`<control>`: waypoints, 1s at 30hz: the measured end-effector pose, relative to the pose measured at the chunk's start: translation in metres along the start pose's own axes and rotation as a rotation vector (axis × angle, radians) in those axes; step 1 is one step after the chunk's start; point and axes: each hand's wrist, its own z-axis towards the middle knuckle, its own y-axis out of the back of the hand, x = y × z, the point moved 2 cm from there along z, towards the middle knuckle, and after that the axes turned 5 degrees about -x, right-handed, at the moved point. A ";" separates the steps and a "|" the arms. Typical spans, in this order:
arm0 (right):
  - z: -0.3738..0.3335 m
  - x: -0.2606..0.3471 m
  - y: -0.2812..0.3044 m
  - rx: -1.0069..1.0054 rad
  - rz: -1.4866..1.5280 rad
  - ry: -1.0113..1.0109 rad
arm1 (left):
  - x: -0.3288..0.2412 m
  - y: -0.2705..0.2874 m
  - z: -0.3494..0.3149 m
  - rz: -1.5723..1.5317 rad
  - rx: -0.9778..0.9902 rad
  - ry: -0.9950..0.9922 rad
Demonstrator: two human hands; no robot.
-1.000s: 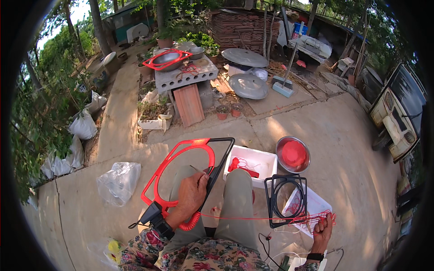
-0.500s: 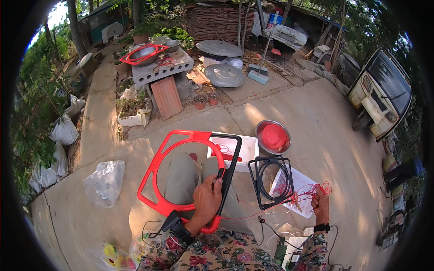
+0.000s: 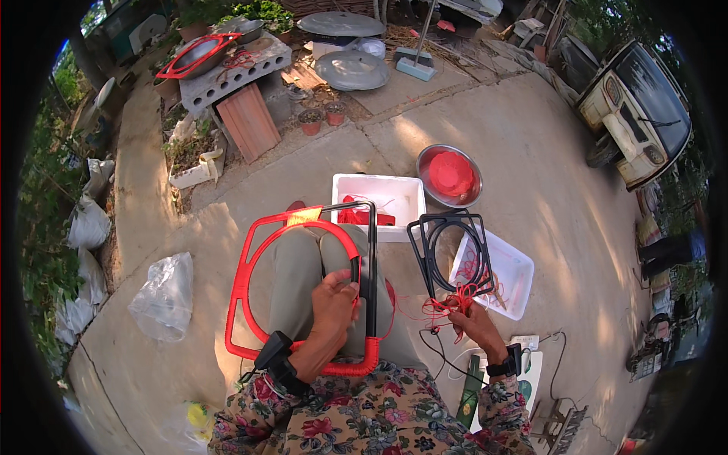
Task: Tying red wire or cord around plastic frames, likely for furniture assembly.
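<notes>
Left hand [image 3: 332, 309]: 1 frame [image 3: 371, 296]; right hand [image 3: 479, 327]: 1 cord tangle [image 3: 459, 300]

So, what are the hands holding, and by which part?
Left hand: red-and-black frame, by its inner ring's right side. Right hand: tangled red cord, by its near side.

the frame [image 3: 242, 287] is red and black, the cord [image 3: 460, 299] red.

Right fingers [image 3: 464, 320] apparently pinch tangled red cord [image 3: 459, 300].
</notes>
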 end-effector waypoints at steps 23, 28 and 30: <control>-0.052 0.068 -0.105 0.414 0.212 -0.087 | 0.017 0.051 -0.070 0.752 0.258 -1.079; -0.058 0.060 -0.107 0.414 0.213 -0.087 | 0.010 0.049 -0.084 0.825 0.138 -1.208; -0.059 0.056 -0.106 0.409 0.232 -0.116 | 0.009 0.047 -0.087 0.858 0.105 -1.261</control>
